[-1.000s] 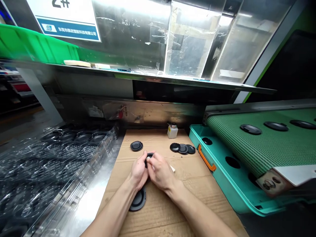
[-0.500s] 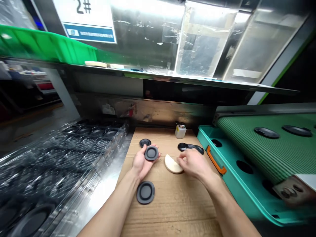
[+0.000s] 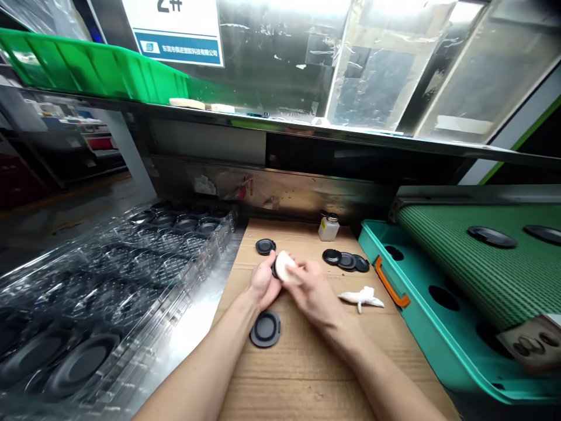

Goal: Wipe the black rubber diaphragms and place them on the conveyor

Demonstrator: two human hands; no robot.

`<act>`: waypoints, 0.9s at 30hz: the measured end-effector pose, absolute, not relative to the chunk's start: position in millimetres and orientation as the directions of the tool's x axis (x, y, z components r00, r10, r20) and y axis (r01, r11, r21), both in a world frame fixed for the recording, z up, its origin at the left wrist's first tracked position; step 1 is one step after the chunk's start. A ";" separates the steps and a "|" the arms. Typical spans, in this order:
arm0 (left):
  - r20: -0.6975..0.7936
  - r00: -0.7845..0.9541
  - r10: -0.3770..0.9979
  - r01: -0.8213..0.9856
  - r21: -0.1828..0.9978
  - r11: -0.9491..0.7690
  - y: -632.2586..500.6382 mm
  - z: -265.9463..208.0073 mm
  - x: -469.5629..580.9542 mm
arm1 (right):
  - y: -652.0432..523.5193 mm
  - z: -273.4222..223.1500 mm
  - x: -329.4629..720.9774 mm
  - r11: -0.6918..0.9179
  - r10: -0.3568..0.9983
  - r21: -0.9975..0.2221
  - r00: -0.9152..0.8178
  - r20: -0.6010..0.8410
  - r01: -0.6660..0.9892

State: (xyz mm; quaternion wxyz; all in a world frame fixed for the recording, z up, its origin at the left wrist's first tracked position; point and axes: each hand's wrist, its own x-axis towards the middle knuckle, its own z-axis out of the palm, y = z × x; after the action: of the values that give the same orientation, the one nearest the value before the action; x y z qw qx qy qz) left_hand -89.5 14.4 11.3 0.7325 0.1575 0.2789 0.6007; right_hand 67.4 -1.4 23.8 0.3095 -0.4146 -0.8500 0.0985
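Note:
My left hand (image 3: pixel 261 283) is closed around a black round plastic disc (image 3: pixel 274 269), mostly covered from view. With its fingers pinched, my right hand (image 3: pixel 312 287) presses a white sponge pad (image 3: pixel 284 266) against the face of that disc. Just beyond the hands lies one black disc (image 3: pixel 265 246) on the cardboard. Nearer to me, beside my left wrist, rests another dark disc (image 3: pixel 265 329) with a ring-shaped ridge. A crumpled white cloth (image 3: pixel 363 297) lies to the right of my right hand.
A cardboard sheet (image 3: pixel 307 374) covers the work surface. At its back are a small bottle (image 3: pixel 328 228) and overlapping black discs (image 3: pixel 347 261). Clear trays of discs (image 3: pixel 162 263) stand left. A teal bin (image 3: pixel 421 327) sits right, below a green conveyor belt (image 3: pixel 482 263) carrying discs.
My right hand has picked up the white sponge pad from the cardboard and brought it left onto the disc in my left hand. The white cloth now shows. The camera view has shifted slightly.

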 end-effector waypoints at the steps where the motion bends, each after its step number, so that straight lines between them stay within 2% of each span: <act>1: -0.214 0.140 0.967 -0.791 0.563 0.239 13.6 12.0 -87.5 | -4.4 23.9 61.2 0.649 0.755 -0.401 -0.484 0.443 0.646; 5: -0.188 0.145 0.971 -0.793 0.565 0.228 12.0 15.1 -84.8 | -13.6 24.3 45.6 0.581 0.795 -0.341 -0.425 0.432 0.739; 11: -0.169 0.166 0.972 -0.782 0.577 0.234 12.0 13.4 -85.8 | -19.3 24.0 42.6 0.538 0.817 -0.300 -0.400 0.415 0.788; 21: -0.170 0.225 0.960 -0.739 0.613 0.281 11.1 14.1 -84.8 | -16.0 20.1 49.7 0.539 0.814 -0.268 -0.412 0.410 0.799; 24: -0.183 0.214 0.960 -0.727 0.626 0.281 11.1 15.2 -88.3 | 1.4 17.4 64.9 0.457 0.841 -0.320 -0.287 0.459 0.830; 27: -0.182 0.227 0.957 -0.720 0.630 0.291 11.7 15.7 -92.3 | 17.0 19.5 83.0 0.425 0.824 -0.471 -0.114 0.555 0.773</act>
State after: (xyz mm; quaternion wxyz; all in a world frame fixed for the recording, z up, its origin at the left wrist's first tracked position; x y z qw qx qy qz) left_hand -92.3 11.7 15.7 0.7538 0.2130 0.2778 0.5561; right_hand 83.0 17.0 19.5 0.3954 -0.5353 -0.7457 0.0322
